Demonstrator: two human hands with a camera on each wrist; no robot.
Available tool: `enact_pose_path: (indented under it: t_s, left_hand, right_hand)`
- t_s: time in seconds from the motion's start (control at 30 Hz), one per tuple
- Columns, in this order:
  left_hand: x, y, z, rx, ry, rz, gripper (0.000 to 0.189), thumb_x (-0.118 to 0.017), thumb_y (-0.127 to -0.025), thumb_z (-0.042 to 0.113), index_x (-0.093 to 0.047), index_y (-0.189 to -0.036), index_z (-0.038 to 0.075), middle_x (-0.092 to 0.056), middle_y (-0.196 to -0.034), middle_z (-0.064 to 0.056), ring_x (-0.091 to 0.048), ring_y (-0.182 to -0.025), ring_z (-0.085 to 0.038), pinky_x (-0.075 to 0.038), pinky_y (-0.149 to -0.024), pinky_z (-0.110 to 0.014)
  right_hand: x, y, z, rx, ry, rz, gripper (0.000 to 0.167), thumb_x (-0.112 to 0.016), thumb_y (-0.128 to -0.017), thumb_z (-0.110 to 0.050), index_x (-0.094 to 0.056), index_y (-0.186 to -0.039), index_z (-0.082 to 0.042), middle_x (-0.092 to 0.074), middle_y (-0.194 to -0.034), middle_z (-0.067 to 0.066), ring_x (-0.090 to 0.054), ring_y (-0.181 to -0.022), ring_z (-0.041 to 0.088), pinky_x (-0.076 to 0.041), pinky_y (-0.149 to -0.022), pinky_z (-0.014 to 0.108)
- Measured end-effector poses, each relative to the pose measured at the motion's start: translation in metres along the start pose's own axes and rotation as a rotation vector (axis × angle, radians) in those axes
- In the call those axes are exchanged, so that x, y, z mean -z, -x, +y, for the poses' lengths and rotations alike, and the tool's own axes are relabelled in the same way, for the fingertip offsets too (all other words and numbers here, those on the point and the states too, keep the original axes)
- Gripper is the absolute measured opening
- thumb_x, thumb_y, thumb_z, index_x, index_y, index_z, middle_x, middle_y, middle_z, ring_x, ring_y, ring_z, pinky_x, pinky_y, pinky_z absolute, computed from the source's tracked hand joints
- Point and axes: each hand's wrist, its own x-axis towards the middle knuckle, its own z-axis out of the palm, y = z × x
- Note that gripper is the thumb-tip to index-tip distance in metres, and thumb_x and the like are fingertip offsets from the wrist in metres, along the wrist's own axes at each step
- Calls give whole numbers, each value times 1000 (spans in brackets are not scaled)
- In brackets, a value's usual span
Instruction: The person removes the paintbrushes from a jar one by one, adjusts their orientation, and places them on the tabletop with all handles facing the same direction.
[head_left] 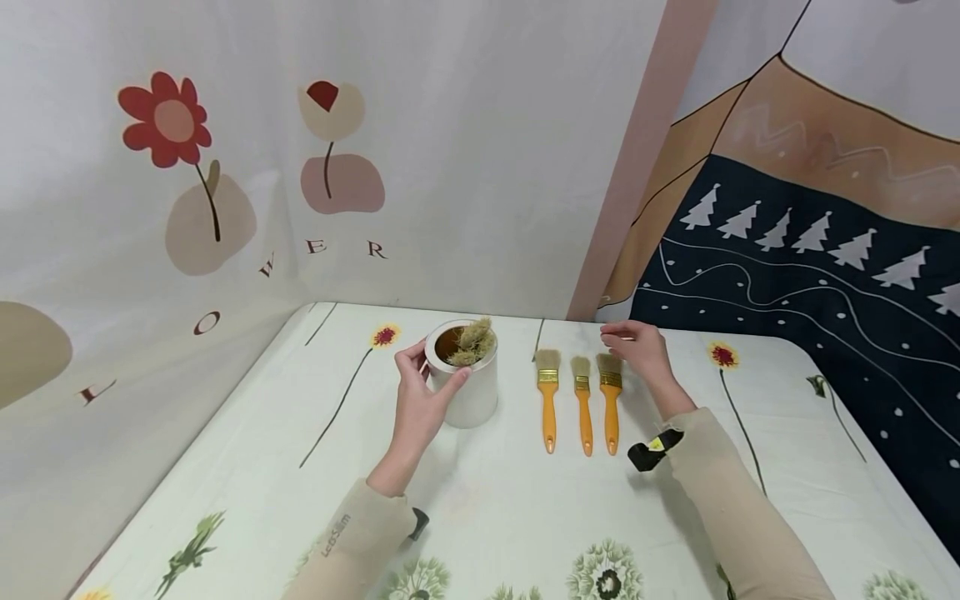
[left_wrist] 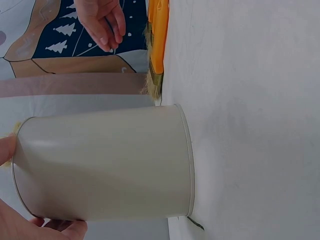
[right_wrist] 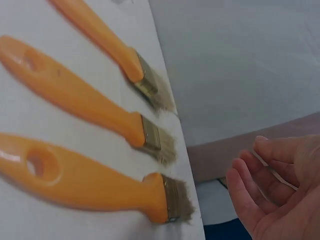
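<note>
A pale, smooth cylindrical can (head_left: 474, 400) stands upright on the table, with yellow-green fuzzy tufts (head_left: 474, 340) poking out of its brown-lined mouth. My left hand (head_left: 418, 404) grips the can near its rim, thumb at the front and fingers on the left side. Three paintbrushes with orange handles lie side by side: a left one (head_left: 549, 400), a narrower middle one (head_left: 583, 404) and a right one (head_left: 611, 400). My right hand (head_left: 641, 350) hovers beside the right brush's bristles, holding nothing. In the right wrist view its fingers (right_wrist: 242, 195) are loosely bent, apart from the brushes.
A white flower-print cloth (head_left: 480, 517) covers the table. Behind it hangs a pale curtain (head_left: 480, 167) with printed flowers and letters, and at the right a dark fabric (head_left: 750, 275) with printed trees.
</note>
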Motion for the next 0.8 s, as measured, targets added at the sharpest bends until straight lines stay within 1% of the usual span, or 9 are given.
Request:
enact_pose_path:
  t_s: [0.1, 0.23, 0.4, 0.5, 0.67, 0.8]
  left_hand:
    - [0, 0, 0, -1, 0, 0, 78, -77, -89, 23, -23, -142, 3, -33, -157, -17, -30, -150, -28, -28, -128, -42]
    - [-1, 0, -1, -5, -4, -1, 78, -76, -89, 23, -23, -142, 3, -33, -158, -17, -30, -150, -29, -28, -128, -42]
    - [-1, 0, 0, -12, -4, 2, 77, -76, -89, 22, -24, -142, 3, -33, -157, -18, -30, -150, -30, -28, -128, -43]
    - [-1, 0, -1, -18, -8, 3, 77, -77, -89, 21, -24, -141, 2, -33, -157, -19, -30, -150, -31, -28, -128, -44]
    - [0, -1, -1, -12, -11, 3, 77, -76, -89, 22, -23, -141, 2, -32, -158, -19, -30, -150, -31, -28, -128, -45]
    - [0, -1, -1, -3, -5, -1, 78, -76, -89, 23, -23, -142, 2, -32, -158, -18, -29, -151, -30, -27, -128, -43]
  right_hand:
    - [-4, 2, -5, -7, -24, -18, 31, -59, -100, -16, -65, -125, 1, -65, -127, 24, -65, -110, 34, -59, -98, 37]
    - [-9, 3, -11, -13, -55, -41, 32, -58, -101, -17, -64, -127, 1, -63, -129, 22, -64, -114, 33, -57, -101, 38]
    - [-15, 6, -19, 11, -77, -61, 32, -59, -101, -18, -64, -127, 0, -64, -129, 22, -65, -115, 33, -58, -99, 35]
    - [-19, 9, -24, 21, -94, -75, 32, -59, -101, -20, -65, -127, -2, -64, -129, 21, -65, -114, 31, -59, -97, 30]
    - [-28, 14, -34, 38, -177, -112, 32, -59, -101, -19, -63, -129, -3, -62, -131, 19, -62, -119, 31, -58, -96, 24]
    - [-36, 21, -45, 75, -221, -139, 33, -59, -101, -20, -61, -131, -5, -61, -132, 17, -61, -122, 33, -57, -100, 27]
